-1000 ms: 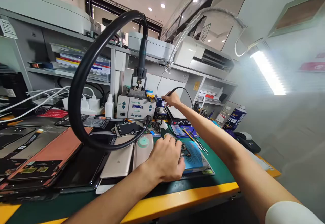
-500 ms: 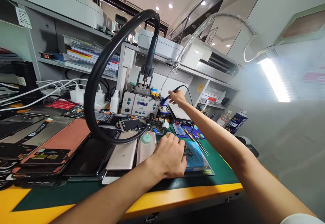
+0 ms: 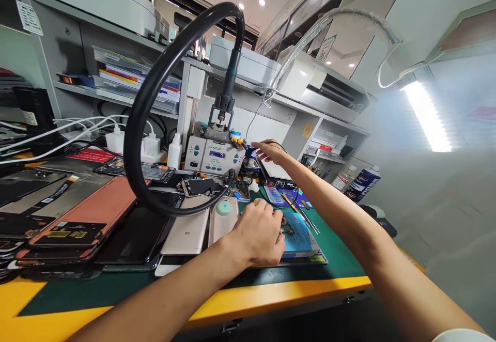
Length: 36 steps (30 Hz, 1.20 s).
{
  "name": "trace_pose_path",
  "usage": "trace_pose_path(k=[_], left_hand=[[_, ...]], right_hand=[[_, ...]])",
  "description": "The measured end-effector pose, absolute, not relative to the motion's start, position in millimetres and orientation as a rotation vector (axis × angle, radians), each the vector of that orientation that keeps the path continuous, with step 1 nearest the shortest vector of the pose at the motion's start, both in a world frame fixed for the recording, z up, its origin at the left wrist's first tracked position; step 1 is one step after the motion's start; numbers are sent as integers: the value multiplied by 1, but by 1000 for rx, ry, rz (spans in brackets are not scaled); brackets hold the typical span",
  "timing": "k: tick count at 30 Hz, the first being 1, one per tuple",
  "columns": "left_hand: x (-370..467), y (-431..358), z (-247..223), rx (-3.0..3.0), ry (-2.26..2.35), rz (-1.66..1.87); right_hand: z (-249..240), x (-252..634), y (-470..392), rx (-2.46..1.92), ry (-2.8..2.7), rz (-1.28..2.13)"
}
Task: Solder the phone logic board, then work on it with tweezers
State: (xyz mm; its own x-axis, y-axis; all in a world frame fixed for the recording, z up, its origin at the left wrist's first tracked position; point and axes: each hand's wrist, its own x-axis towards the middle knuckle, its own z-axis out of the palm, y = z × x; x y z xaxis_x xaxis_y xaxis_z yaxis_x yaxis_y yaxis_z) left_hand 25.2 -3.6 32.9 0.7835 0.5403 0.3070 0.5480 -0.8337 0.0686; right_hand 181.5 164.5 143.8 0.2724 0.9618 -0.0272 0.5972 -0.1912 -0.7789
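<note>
Right hand [image 3: 272, 152], nearer, grip loosely spread; blue holder [image 3: 251, 154], roughly upright, close at its 8 o'clock. Left hand [image 3: 260, 233] curled at 9 o'clock of blue pad [image 3: 299, 238], contents hidden, can't tell.

green mat [image 3: 341, 260], yellow near edge [image 3: 287, 294], bright blue pad [image 3: 302, 239]
at left, a salmon-pink panel [image 3: 93, 207] with a black lower end; a pale gold phone [image 3: 188, 228]; a glossy black hose [image 3: 135, 120]; a light grey station [image 3: 211, 165]; at right, a dark blue can [image 3: 362, 183] with white markings.
</note>
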Motion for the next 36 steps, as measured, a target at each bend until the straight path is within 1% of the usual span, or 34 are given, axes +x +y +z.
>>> trace_pose_path(k=[6,9,11,14,17,20,24,27,30,32,36], left_hand=[[25,-2,32,-2948,-881,-503],[24,0,31,-2951,-871,-513],[24,0,30,-2954,-859,-521],[24,2,28,-2955,-836,-538],[23,3,26,-2936,-831,-565],[21,4,23,-2895,-829,-612],[19,4,19,-2811,-796,-760],[19,4,15,-2747,-733,-877],[20,4,14,-2705,-703,-945],[20,3,15,-2686,-716,-973],[20,1,17,-2704,-747,-984]], right_hand=[[130,179,137,-1929,-1435,895],[134,193,98,-1938,-1537,1005],[143,213,65,-1958,-1601,1008],[152,254,23,-2035,-1633,838],[140,295,0,-2211,-1601,621],[109,321,-4,-2428,-1603,607],[71,331,3,-2593,-1628,719],[56,334,8,-2608,-1624,740],[55,340,8,-2565,-1597,685],[58,345,4,-2507,-1569,612],[65,349,-5,-2365,-1499,358]])
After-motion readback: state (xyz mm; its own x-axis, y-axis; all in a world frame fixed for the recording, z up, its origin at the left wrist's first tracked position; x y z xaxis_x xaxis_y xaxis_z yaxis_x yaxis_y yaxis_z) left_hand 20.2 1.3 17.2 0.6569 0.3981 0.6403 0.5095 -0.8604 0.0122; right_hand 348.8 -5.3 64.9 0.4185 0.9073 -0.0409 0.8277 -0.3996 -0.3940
